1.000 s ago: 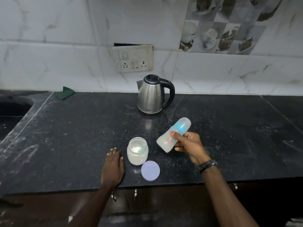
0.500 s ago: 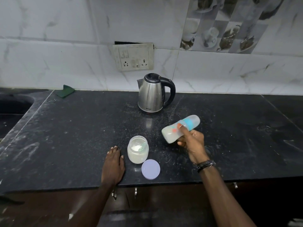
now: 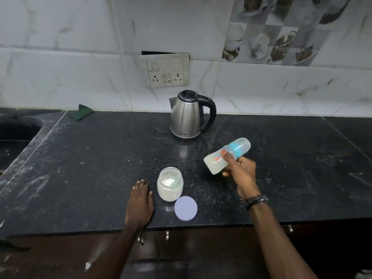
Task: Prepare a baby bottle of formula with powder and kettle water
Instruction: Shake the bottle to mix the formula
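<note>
Since a second earlier the baby bottle [image 3: 227,156] had swung from a steep tilt to lying closer to level, and it had been carried a little to the right, away from the jar; nothing else on the counter had shifted. Right hand [image 3: 239,172] gripped the bottle at its middle, thumb across the near side and fingers curled round behind, holding it in the air above the counter with the clear capped end pointing up and right and the base down and left. Cloudy white content showed in the lower half of the bottle. A dark band sat on that wrist. Left hand [image 3: 141,204] lay flat on the black stone counter [image 3: 80,168], palm down, fingers straight and together, holding nothing, just beside the open powder jar [image 3: 170,186]. White powder and a pale green scoop were visible inside the jar. Its lilac lid [image 3: 185,208] lay flat on the counter, just in front and right of the jar. Steel kettle [image 3: 188,115] stood upright at the back near the wall, handle to the right, below the socket plate [image 3: 166,70]. A green cloth [image 3: 81,114] lay at the far left corner, near the sink [image 3: 18,127].
</note>
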`<state>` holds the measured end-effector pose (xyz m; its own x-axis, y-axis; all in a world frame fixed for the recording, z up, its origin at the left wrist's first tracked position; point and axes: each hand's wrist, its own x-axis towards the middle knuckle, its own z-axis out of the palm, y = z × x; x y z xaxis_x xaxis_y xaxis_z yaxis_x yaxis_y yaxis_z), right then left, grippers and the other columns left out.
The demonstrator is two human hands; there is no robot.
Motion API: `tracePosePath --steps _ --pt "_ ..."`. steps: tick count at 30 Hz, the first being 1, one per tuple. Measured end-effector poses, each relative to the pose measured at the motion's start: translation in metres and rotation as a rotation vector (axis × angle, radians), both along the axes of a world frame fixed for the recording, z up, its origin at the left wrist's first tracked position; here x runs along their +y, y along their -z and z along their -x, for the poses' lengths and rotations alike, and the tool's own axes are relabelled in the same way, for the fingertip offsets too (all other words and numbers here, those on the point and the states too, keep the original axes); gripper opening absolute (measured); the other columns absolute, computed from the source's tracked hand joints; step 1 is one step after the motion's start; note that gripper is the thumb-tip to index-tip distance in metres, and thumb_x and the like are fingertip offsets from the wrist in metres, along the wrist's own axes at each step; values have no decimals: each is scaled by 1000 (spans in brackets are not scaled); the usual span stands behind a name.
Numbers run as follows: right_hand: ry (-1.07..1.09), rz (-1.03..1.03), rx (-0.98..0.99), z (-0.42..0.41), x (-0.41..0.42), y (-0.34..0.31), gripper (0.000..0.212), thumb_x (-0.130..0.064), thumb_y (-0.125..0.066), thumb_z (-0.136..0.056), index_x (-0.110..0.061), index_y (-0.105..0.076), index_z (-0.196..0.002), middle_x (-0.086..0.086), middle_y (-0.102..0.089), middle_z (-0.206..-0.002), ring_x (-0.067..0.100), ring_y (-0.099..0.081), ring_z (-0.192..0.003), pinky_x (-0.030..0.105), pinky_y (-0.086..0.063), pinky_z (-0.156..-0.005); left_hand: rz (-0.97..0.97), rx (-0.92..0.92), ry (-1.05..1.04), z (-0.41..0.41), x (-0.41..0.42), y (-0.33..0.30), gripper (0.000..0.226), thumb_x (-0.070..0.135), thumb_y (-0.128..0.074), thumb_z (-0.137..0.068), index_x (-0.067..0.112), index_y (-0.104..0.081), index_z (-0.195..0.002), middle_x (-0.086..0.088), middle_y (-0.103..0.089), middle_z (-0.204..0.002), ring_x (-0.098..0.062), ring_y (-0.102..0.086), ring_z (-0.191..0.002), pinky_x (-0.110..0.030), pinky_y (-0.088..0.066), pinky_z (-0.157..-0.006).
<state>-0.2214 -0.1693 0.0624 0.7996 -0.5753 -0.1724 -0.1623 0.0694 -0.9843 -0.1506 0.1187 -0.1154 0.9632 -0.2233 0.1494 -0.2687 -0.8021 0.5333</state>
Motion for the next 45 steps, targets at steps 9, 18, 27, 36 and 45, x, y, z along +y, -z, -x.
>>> tracePosePath --steps 9,18,27,36,45 --pt "-154 149 29 2 1 2 21 -19 -82 -78 -14 -73 -95 3 -78 -85 15 -73 -73 25 -51 -50 5 1 -7 1 0 -2 51 27 -38 -96 -3 -56 -134 -22 -52 -144 -36 -45 -137 -44 -31 -117" --pt "-344 273 55 2 -1 7 34 -12 -87 -71 -10 -73 -102 1 -78 -93 13 -75 -85 25 -58 -67 7 3 -4 0 0 -4 48 25 -41 -98 -3 -56 -134 -22 -51 -144 -36 -44 -138 -44 -30 -118" --pt "-266 305 34 3 -1 13 35 -13 -89 -69 -8 -73 -99 1 -78 -90 6 -74 -77 19 -55 -61 10 13 -3 1 0 -6 52 28 -38 -96 -2 -56 -134 -21 -52 -144 -36 -44 -138 -44 -30 -118" --pt "-190 314 59 2 -5 19 38 -23 -89 -68 -11 -73 -100 1 -78 -88 11 -74 -78 26 -56 -63 13 15 -4 3 -1 -6 51 27 -39 -96 -3 -57 -132 -23 -53 -143 -37 -46 -136 -46 -33 -116" --pt "-258 352 148 -1 -2 20 43 -35 -91 -59 -16 -75 -94 -4 -78 -86 7 -74 -77 27 -58 -64 6 6 -9 3 1 -6 50 27 -39 -96 -3 -58 -132 -22 -53 -143 -37 -46 -136 -44 -31 -116"
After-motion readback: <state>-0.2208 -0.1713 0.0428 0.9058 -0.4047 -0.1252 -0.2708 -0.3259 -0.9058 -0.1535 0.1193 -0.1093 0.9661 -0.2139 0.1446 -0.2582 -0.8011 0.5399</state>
